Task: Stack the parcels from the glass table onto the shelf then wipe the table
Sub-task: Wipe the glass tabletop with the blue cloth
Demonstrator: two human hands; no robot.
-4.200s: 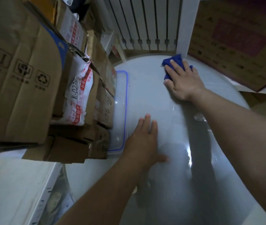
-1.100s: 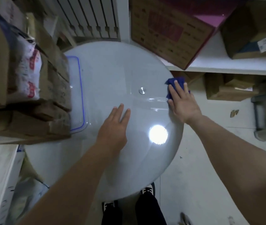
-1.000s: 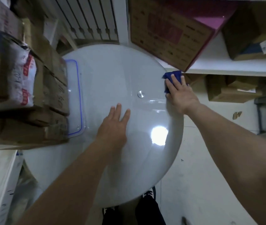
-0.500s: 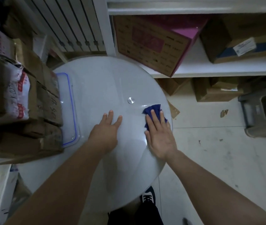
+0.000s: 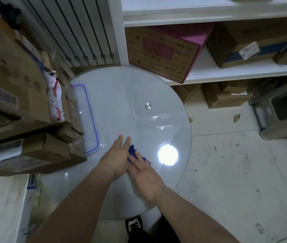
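The round glass table (image 5: 130, 95) fills the middle of the head view, with a bright lamp reflection near its right side. My right hand (image 5: 145, 170) lies flat on a blue cloth (image 5: 133, 152), pressing it onto the glass near the table's front. My left hand (image 5: 116, 159) rests flat on the glass with fingers together, touching the right hand and the cloth's left edge. Cardboard parcels (image 5: 163, 50) sit on the white shelf (image 5: 209, 71) behind the table at the right.
A stack of cardboard boxes (image 5: 16, 102) with a white bag overhangs the table's left side, over a clear lid with a blue rim (image 5: 90, 113). More boxes (image 5: 225, 95) lie under the shelf. A grey stool (image 5: 283, 111) stands on the tiled floor at right.
My right hand has slid the blue cloth from the table's right edge leftward and toward me, until it meets my left hand. The view has tilted up, showing more shelf.
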